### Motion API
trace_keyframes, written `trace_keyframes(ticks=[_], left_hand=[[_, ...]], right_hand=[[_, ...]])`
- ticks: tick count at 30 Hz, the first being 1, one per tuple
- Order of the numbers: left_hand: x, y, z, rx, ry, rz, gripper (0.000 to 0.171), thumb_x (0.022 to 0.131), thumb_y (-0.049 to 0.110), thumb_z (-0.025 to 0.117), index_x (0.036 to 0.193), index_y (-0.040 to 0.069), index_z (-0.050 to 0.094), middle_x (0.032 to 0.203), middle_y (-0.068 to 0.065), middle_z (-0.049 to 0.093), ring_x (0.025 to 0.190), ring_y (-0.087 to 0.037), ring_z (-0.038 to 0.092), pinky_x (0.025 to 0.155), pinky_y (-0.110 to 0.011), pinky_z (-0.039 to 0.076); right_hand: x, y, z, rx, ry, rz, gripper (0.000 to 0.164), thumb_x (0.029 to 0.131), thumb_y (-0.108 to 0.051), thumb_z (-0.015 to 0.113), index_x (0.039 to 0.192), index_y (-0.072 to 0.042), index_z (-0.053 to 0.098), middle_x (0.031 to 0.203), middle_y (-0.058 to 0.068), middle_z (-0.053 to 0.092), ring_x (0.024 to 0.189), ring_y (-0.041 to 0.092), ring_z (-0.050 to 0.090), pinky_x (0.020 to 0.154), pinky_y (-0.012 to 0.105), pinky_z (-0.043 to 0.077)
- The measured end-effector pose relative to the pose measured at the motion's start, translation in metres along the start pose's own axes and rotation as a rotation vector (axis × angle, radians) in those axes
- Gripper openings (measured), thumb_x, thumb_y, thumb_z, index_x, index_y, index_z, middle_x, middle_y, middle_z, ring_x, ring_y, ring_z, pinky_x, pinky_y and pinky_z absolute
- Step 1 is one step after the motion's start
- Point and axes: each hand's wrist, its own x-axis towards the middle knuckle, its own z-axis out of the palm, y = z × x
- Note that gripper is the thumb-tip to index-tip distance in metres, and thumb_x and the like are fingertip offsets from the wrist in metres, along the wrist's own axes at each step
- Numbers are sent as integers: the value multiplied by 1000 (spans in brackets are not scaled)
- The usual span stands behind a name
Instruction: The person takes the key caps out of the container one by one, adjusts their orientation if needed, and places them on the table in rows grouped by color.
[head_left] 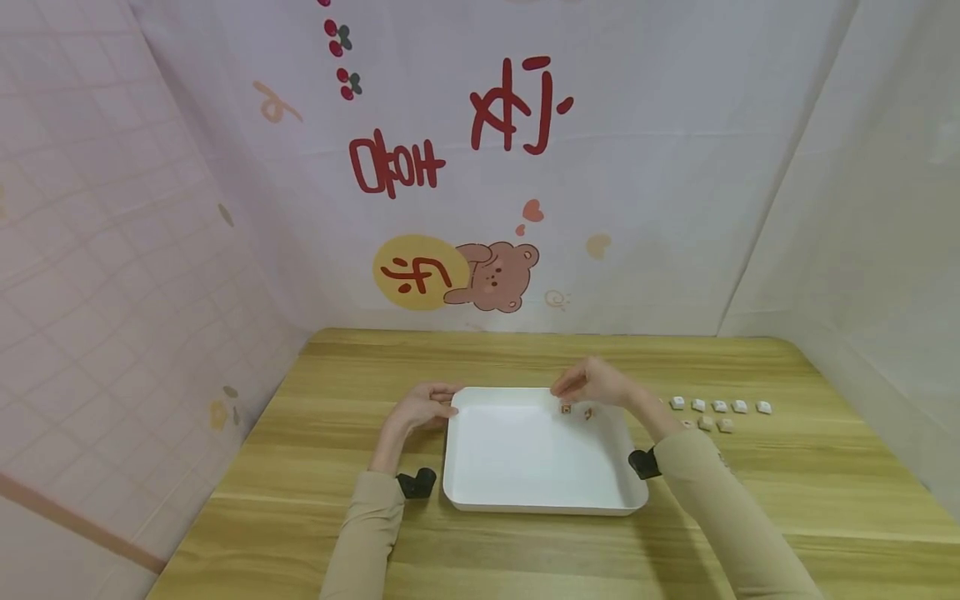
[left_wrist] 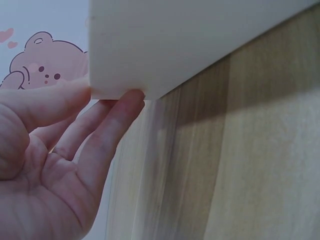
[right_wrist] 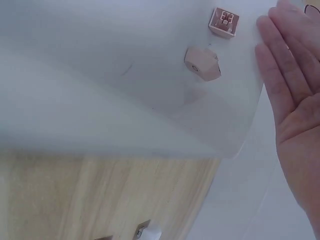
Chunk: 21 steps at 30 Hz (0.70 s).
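A shallow white tray (head_left: 517, 467) lies on the wooden table. My left hand (head_left: 423, 406) grips its far left corner; in the left wrist view the thumb and fingertips (left_wrist: 134, 97) touch the tray's side around that corner. Over the far rim, right of the middle, my right hand (head_left: 596, 383) reaches down with fingers nearly straight, and nothing shows between them. Close to those fingers, inside the tray, are two small keycaps: one shows its brown hollow underside (right_wrist: 223, 22), and a beige keycap (right_wrist: 202, 63) lies tipped beside it. The right thumb is hidden in the right wrist view.
Right of the tray, a row of several white keycaps (head_left: 719, 406) runs along the table, with a few beige keycaps (head_left: 705, 423) in front, partly behind my right forearm. A printed cloth wall (head_left: 637, 192) rises behind the table.
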Motion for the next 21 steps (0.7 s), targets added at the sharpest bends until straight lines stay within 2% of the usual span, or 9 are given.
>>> trace_keyframes(ticks=[7,10,13,14,17,20,21], left_hand=[[-1,0,-1,23,-15,-1,49,85,-5,56,132,-5,44,131,-27,48,111,-35,56,87,-38,52],[-1,-1,-2,6,-13,2,48,84,-5,57,131,-4,46,130,-27,49,110,-34,57,87,-38,52],[-2,-1,-3,-1,-20,27,47,83,-4,60,129,-3,48,127,-26,53,105,-31,61,84,-37,53],[0,-3,-5,-8,-43,59,47,82,-1,62,128,-2,50,125,-25,55,101,-28,62,82,-36,55],[-1,-3,-5,-7,-49,77,47,82,0,64,127,-2,51,123,-24,57,98,-26,64,80,-35,55],[0,-2,-5,-8,-49,62,47,82,-2,61,128,-2,50,125,-25,55,102,-29,62,82,-36,55],[-2,0,-3,1,-27,32,47,83,-4,59,129,-4,48,127,-26,52,106,-31,60,84,-37,54]], right_hand=[[-3,0,0,-187,-12,15,21,74,-7,74,95,-8,73,98,3,71,87,10,67,75,19,54],[-2,1,1,-223,-29,45,23,72,-6,75,95,-11,73,99,1,71,87,9,66,74,18,54],[-2,1,2,-221,-45,85,24,70,-5,76,93,-11,73,97,0,70,85,8,65,71,18,53],[-1,1,2,-210,-52,97,24,70,-4,76,92,-10,73,95,1,70,84,8,65,69,19,54],[-1,1,3,-187,-79,137,23,68,-2,77,90,-10,73,89,0,70,80,8,64,65,20,54],[-1,1,4,-157,-108,167,23,68,-1,77,89,-10,73,86,0,70,77,8,64,61,22,55],[-1,1,4,-153,-113,170,23,68,-1,77,88,-10,73,86,1,71,77,8,64,60,22,55]])
